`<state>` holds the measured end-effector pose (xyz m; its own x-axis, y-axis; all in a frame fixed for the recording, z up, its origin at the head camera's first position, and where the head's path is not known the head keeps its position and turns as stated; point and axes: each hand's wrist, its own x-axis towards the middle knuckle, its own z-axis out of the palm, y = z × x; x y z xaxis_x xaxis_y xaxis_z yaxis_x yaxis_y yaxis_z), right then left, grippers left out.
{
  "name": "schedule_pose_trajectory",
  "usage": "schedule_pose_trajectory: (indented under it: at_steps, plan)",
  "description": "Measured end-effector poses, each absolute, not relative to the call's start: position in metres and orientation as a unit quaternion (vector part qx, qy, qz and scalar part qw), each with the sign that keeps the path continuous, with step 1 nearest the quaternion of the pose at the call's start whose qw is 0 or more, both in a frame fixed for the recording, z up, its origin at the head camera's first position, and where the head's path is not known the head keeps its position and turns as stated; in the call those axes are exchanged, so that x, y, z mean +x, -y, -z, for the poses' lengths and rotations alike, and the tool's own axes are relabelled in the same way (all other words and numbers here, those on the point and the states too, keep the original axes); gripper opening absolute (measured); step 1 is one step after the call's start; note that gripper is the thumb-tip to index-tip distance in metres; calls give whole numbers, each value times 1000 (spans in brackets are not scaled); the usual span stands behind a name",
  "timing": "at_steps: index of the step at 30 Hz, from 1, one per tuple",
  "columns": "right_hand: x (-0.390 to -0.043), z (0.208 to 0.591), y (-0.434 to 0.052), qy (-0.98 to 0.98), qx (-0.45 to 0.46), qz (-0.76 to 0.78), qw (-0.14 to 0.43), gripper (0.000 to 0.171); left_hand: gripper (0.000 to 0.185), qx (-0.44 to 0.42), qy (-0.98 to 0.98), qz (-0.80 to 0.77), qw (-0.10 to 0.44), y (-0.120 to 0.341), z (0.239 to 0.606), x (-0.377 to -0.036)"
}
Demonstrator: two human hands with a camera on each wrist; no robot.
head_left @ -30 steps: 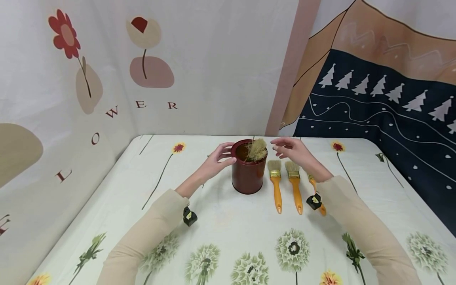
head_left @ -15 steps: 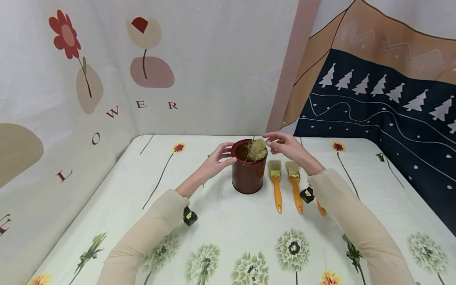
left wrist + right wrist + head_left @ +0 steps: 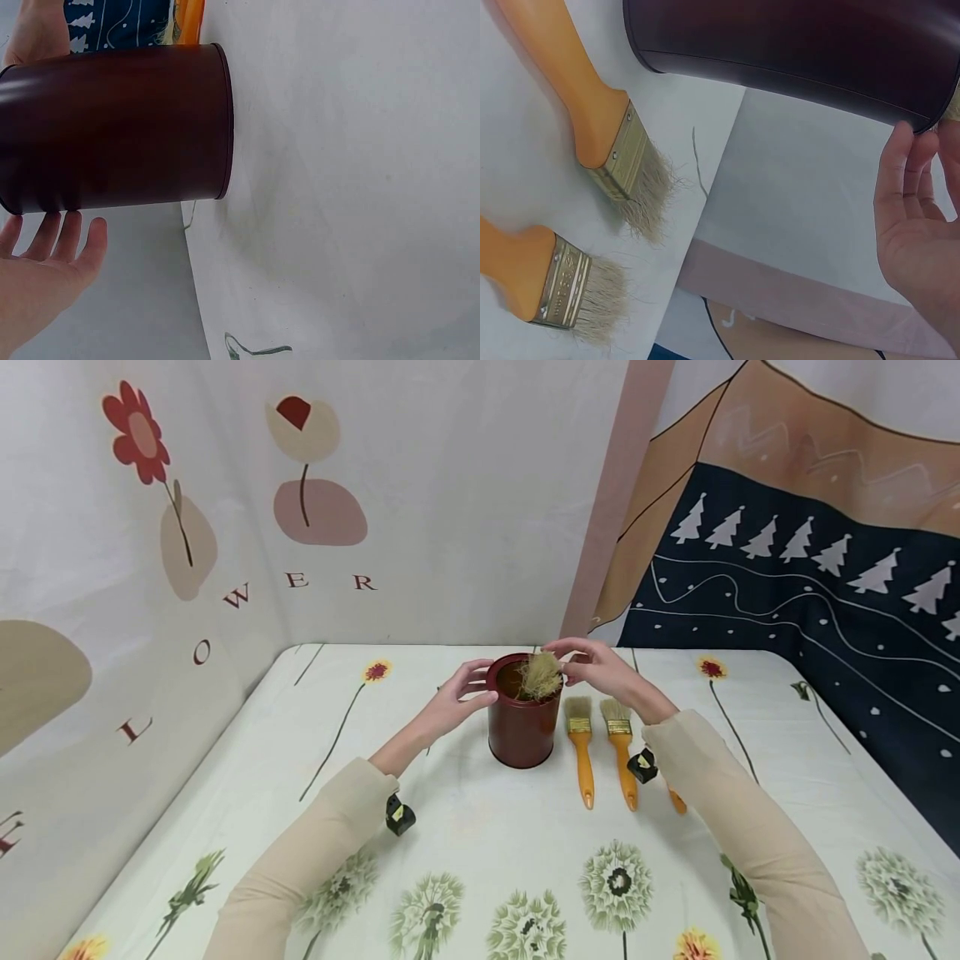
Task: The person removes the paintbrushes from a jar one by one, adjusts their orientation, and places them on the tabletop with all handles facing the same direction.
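Observation:
A dark red metal can (image 3: 521, 735) stands upright on the table. Over the right of its rim rises a pale, frayed tuft of bristles (image 3: 542, 677); whatever lies below is hidden in the can. My left hand (image 3: 453, 697) touches the can's left side near the rim, thumb in front. Its fingers (image 3: 67, 236) look fairly straight, tips against the wall in the left wrist view. My right hand (image 3: 592, 668) is at the rim's right side, bent fingers (image 3: 892, 169) right by the bristles. I cannot tell whether it pinches them.
Two orange-handled paintbrushes (image 3: 581, 752) (image 3: 621, 756) lie right of the can, bristles away from me. The orange handle of another brush (image 3: 677, 800) shows from under my right sleeve. A printed white cloth (image 3: 465, 843) covers the table. Hanging fabric (image 3: 450, 527) closes off the back.
My right hand has moved left from beside the can up to the bristle tuft, fingertips now overlapping it. The left hand and the can have stayed in place.

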<state>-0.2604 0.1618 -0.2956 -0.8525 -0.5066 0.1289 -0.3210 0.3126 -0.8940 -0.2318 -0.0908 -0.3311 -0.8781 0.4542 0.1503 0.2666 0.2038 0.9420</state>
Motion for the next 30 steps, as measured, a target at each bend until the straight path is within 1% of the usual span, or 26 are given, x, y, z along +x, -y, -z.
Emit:
schedule_pose_trajectory:
  at_steps: [4,11,19,21,27,30]
  plan:
    - [-257,293,-160,-811,-269,513,84,32,54,235,-771,-587,80,91,331,-232]
    - [-273,311,-164,-813,-286,503,69,25,54,234,-771,-586,81,91,331,-231]
    - [-274,314,-163,-815,-300,493,49,16,54,232,-773,-585,81,91,331,-232]
    - [-274,314,-163,-817,-299,491,49,16,54,233,-772,-585,81,91,331,-232]
    - [-272,310,-161,-819,-308,482,52,25,53,238,-764,-594,84,91,331,-232]
    - [-265,302,-159,-818,-315,479,44,21,52,239,-762,-596,84,91,332,-233]
